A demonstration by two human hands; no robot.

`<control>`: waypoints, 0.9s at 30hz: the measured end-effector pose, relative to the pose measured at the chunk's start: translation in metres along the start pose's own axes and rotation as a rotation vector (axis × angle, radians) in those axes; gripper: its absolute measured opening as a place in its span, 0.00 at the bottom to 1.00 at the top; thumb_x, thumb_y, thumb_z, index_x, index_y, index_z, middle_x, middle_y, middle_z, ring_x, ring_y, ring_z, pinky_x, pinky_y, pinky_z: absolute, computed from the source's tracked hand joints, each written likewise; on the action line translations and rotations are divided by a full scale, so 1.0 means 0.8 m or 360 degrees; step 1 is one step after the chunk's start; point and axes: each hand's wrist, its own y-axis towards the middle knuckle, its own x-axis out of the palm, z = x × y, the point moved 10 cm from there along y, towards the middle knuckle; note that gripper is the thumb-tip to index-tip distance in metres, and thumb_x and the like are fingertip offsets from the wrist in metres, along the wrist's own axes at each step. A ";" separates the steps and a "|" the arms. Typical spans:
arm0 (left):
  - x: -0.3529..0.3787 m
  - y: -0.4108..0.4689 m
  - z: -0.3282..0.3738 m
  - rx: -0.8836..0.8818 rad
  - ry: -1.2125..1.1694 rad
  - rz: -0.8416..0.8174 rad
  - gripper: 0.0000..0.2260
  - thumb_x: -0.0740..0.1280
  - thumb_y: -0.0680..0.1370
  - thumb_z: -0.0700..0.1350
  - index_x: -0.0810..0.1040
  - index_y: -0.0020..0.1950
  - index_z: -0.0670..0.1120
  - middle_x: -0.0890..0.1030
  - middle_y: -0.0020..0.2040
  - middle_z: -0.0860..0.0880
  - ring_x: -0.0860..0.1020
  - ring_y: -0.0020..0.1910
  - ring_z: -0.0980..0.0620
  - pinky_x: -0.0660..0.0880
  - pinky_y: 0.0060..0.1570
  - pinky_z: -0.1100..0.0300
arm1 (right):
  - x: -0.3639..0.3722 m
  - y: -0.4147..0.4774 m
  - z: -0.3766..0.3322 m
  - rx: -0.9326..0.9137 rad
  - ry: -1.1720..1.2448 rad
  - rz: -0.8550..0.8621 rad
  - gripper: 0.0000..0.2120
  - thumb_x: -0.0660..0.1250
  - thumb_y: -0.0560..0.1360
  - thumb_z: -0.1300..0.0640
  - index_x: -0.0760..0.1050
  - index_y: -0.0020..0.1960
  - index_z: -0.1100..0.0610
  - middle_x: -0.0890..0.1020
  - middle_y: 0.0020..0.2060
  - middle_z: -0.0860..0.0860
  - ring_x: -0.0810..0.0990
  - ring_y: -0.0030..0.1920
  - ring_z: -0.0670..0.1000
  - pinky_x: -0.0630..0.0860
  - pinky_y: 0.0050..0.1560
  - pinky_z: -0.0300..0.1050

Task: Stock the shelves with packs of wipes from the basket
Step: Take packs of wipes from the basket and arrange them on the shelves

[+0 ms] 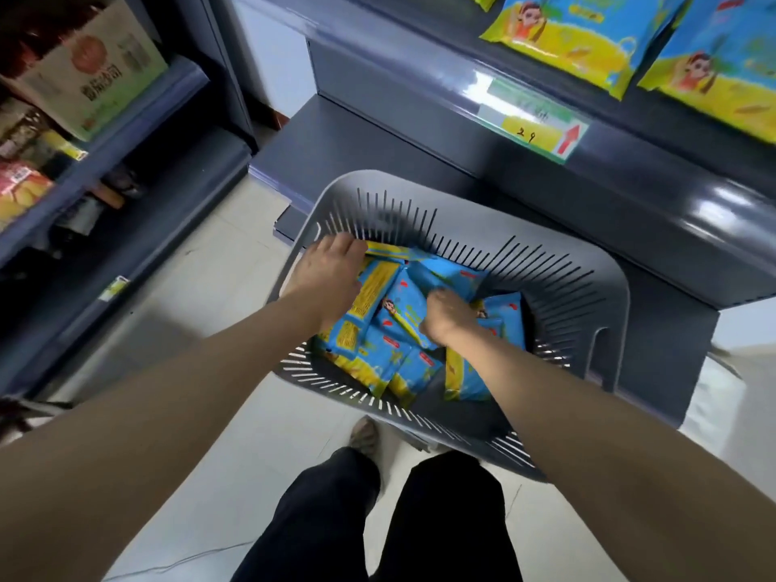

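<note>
Both reach into basket [546, 262] — L hand [331, 270] curls on yellow-edged wipes pack [378, 283], R hand [447, 319] grips another pack [401, 304].

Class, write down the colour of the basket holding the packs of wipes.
The basket is grey; head view shows it best.

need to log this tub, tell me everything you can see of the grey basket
The basket is grey plastic, rounded-rectangular, with slotted walls and a handle cut-out on its right side. It stands on the floor beside the dark shelf base, part-filled with blue-and-yellow packs of wipes. The left hand and right hand reach inside, gripping packs.
</note>
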 end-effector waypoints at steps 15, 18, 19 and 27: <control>0.087 0.062 0.004 -0.0125 -0.0211 -0.0561 0.13 0.59 0.78 0.38 0.73 0.62 0.40 0.74 0.61 0.39 0.74 0.58 0.39 0.72 0.55 0.50 | -0.128 -0.075 0.073 -0.0019 0.0284 0.0241 0.08 0.60 0.70 0.64 0.63 0.46 0.56 0.72 0.39 0.53 0.72 0.39 0.55 0.61 0.28 0.43; 0.091 0.073 -0.011 -0.0186 -0.0309 -0.0436 0.21 0.64 0.77 0.41 0.66 0.69 0.41 0.68 0.66 0.39 0.71 0.62 0.38 0.70 0.60 0.49 | -0.136 -0.078 0.080 -0.0030 0.0294 0.0295 0.11 0.60 0.71 0.64 0.63 0.51 0.53 0.73 0.41 0.54 0.72 0.39 0.55 0.61 0.29 0.43; 0.095 0.078 -0.009 -0.0138 -0.0330 -0.0457 0.24 0.64 0.77 0.41 0.62 0.72 0.41 0.65 0.69 0.39 0.68 0.66 0.38 0.68 0.64 0.50 | -0.138 -0.079 0.081 -0.0030 0.0288 0.0321 0.13 0.60 0.71 0.64 0.65 0.54 0.55 0.74 0.42 0.55 0.73 0.39 0.55 0.64 0.30 0.43; 0.139 0.093 0.005 0.0056 -0.0039 -0.0886 0.38 0.69 0.73 0.53 0.51 0.76 0.47 0.53 0.75 0.43 0.57 0.72 0.40 0.60 0.70 0.50 | -0.148 -0.091 0.075 -0.0092 0.0276 0.0473 0.18 0.61 0.71 0.64 0.66 0.61 0.62 0.78 0.47 0.58 0.78 0.46 0.59 0.68 0.38 0.45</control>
